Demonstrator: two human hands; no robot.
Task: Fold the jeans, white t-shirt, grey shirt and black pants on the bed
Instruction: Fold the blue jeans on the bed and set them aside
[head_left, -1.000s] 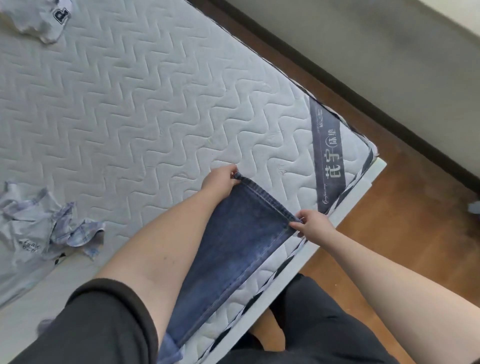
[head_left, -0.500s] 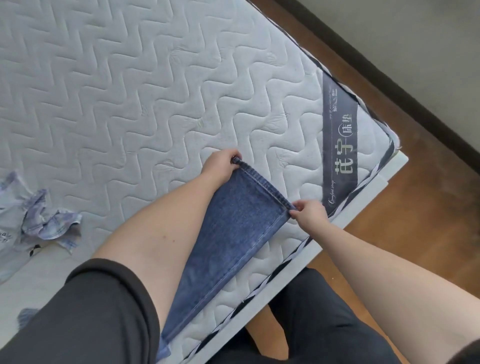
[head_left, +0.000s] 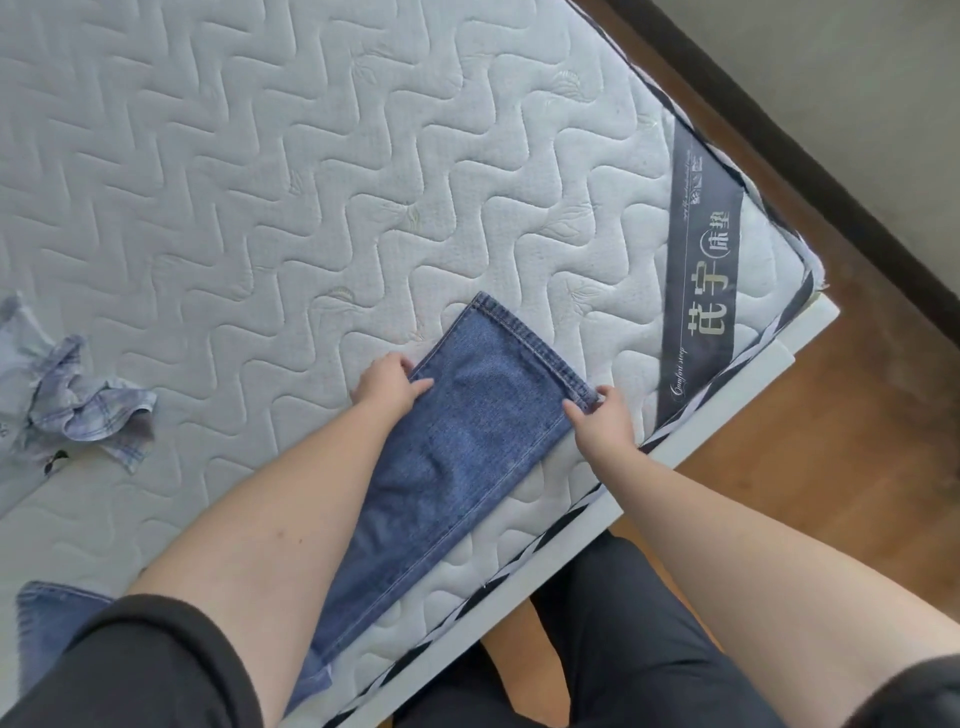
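Two outstretched arms: left hand and right hand pinch the jeans leg's edges.

Quilted white mattress carries a dark label band near its right corner. Wooden floor lies beyond that corner.

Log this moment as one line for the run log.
step: straightening jeans leg | left hand: holding left edge | right hand: pinching hem corner | jeans: flat on mattress | folded: not yet
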